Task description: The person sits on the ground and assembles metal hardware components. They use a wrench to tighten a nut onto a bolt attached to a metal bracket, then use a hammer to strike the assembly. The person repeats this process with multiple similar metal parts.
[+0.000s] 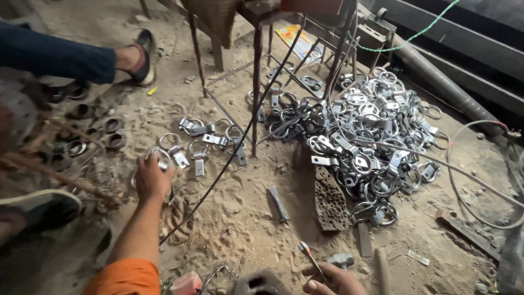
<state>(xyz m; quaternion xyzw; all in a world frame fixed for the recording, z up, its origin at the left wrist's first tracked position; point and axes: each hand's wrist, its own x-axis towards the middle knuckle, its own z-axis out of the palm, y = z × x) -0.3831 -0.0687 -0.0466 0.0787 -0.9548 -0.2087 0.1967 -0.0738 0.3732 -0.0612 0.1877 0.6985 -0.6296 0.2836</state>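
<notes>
My left hand (152,178), in an orange sleeve, reaches out over the sandy ground and closes on a shiny metal ring clamp (160,156). A short row of similar ring clamps (212,140) lies just beyond it. My right hand (334,279) sits at the bottom edge, gripping a thin metal tool (307,254) that points up and left. A big heap of ring clamps (371,136) fills the right middle.
A perforated rusty block (329,201) and a small metal bar (278,204) lie between my hands and the heap. Dark round rings (112,134) sit at left. Another person's leg and sandal (143,57) are at upper left. A metal stand's legs (256,87) and cables cross the ground.
</notes>
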